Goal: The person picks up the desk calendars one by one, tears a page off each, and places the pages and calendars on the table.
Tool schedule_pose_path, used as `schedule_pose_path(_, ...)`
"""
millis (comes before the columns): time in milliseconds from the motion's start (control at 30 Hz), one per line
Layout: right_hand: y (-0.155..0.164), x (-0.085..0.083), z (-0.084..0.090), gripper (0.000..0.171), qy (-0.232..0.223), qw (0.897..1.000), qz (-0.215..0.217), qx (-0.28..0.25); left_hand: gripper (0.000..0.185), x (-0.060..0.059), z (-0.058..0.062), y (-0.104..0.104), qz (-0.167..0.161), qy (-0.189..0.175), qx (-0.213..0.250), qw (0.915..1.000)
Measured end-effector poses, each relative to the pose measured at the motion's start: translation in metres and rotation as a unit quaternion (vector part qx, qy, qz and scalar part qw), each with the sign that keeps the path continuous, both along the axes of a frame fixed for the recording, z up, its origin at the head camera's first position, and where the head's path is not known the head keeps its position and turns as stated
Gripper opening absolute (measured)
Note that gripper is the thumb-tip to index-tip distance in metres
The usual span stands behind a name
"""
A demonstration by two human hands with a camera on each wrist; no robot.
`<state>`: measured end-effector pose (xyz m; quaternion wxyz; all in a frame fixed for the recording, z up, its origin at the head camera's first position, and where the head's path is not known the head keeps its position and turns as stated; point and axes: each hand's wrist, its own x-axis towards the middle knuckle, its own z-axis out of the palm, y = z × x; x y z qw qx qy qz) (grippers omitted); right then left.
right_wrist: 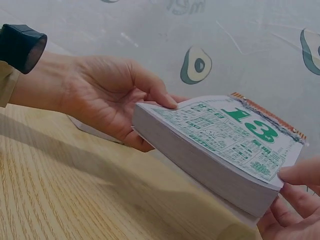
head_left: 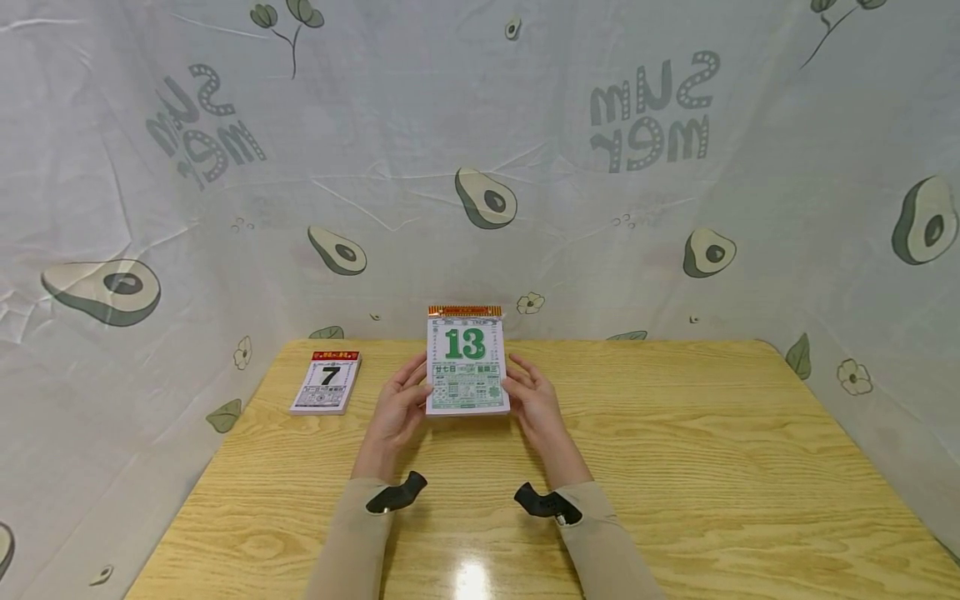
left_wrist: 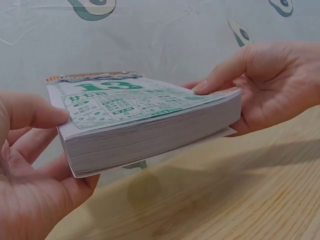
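- A pale cloth (head_left: 420,125) printed with avocados, leaves and the word "summer" forms the backdrop.
- In front of it stretches a wood-grain worktop (head_left: 712,433), a bright patch of light reflected near its front edge.
- Two beige sleeves, left (head_left: 348,542) and right (head_left: 607,542), reach in from the front.
- A thick tear-off calendar (head_left: 467,367), its top page showing a green "13", is held raised over the far part of the worktop, page toward the person, banded strip uppermost.
- The left hand (head_left: 401,404) has its grip clamped on the calendar's left edge, thumb on the page, fingers behind.
- The right hand (head_left: 534,400) mirrors it, grip clamped on the right edge.
- A smaller calendar (head_left: 327,383), red-topped and showing a black "7", lies on the worktop to the left, apart from both hands.
- Black wrist devices, left (head_left: 396,493) and right (head_left: 549,502), protrude from the sleeves.
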<state>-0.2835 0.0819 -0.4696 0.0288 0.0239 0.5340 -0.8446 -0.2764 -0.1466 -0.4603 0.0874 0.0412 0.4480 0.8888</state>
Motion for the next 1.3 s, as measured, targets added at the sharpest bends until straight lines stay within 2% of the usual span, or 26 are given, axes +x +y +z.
schedule_pose_path(433,0.005,0.004,0.007,0.05,0.008,0.999,-0.039,0.028,0.064,0.004,0.003,0.009,-0.025,0.027,0.007,0.9993)
schedule_pose_path(600,0.009,0.005,0.01,0.05,0.009,0.999,-0.048,0.021,0.063,0.004,0.005,0.015,-0.03,0.035,0.016,0.9988)
schedule_pose_path(867,0.013,0.008,0.018,0.051,0.023,0.998,-0.055,0.017,0.044,-0.002,0.005,0.022,-0.009,-0.001,0.047,0.9989)
schedule_pose_path(1133,0.025,0.008,0.021,0.053,0.031,0.998,-0.057,0.005,0.032,-0.006,0.003,0.032,-0.035,-0.003,0.101,0.9942)
schedule_pose_path(1300,0.031,0.008,0.024,0.055,0.029,0.998,-0.051,-0.003,0.033,-0.005,0.005,0.042,-0.033,-0.015,0.119,0.9923)
